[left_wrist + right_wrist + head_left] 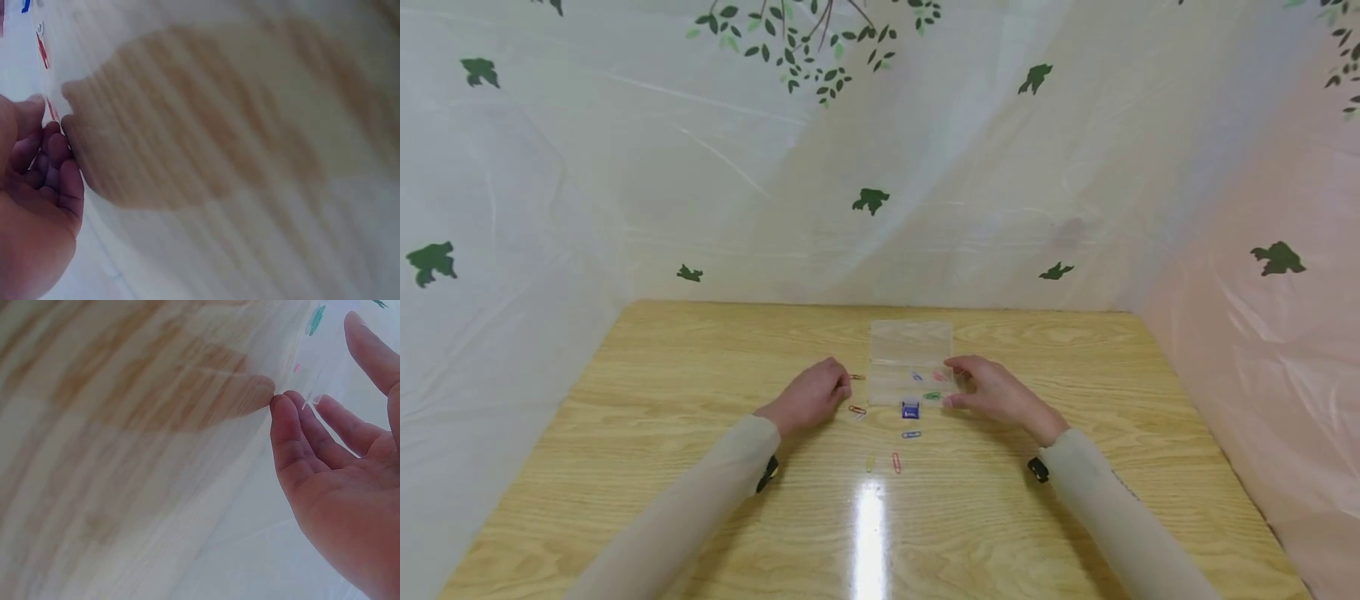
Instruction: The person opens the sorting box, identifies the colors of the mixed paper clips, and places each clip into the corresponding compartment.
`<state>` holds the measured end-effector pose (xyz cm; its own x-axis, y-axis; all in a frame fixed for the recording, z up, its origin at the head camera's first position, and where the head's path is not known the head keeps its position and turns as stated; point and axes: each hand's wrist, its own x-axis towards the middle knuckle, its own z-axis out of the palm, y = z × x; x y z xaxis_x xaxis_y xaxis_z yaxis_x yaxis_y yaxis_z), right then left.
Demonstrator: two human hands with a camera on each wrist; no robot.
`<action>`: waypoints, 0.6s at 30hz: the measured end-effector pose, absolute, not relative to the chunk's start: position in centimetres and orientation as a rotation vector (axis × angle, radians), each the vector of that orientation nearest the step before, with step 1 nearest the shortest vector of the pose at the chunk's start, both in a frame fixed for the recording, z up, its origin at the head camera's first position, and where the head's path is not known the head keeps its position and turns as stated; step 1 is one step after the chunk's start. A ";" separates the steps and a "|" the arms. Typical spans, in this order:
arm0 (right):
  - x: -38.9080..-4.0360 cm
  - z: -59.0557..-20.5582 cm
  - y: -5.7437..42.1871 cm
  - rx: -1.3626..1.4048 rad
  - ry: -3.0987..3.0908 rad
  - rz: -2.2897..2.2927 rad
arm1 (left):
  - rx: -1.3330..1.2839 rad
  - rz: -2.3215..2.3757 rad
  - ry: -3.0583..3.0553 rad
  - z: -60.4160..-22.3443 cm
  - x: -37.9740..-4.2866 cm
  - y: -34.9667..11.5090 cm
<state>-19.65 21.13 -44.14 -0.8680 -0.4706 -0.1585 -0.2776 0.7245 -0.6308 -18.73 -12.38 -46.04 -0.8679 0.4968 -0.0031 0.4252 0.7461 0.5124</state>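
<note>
A clear plastic box (912, 342) with its lid raised stands on the table, holding several coloured paper clips. In the head view my left hand (812, 393) is left of it, with an orange-red paper clip (857, 377) at its fingertips. The left wrist view shows thumb and index finger pinching a red paper clip (51, 110), partly hidden by them. At the box's right end, my right hand (996, 395) holds it, thumb by the front corner and fingers by the rear. A green paper clip (932, 396) lies inside, near the right thumb.
Before the box lies a small dark blue item (911, 410), with a blue paper clip (912, 434) nearer me. A red paper clip (897, 463) and a yellow one (870, 463) lie closer still. Another red clip (857, 409) is beside the left hand. A white sheet hangs behind the wooden table (700, 350).
</note>
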 end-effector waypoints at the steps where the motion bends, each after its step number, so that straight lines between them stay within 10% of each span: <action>1: -19.6 -44.1 21.1 -0.590 2.623 -0.886 | 0.718 0.820 2.786 -46.1 -18.8 -12.4; 18: -19.8 -44.0 20.8 -0.565 2.632 -0.898 | 0.641 0.891 2.827 -46.4 -22.2 -11.5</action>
<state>-19.78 20.83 -44.04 -0.8767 -0.4557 -0.1541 -0.2664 0.7267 -0.6331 -22.20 -11.51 -46.42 -0.9050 0.4248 0.0224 0.3609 0.7389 0.5690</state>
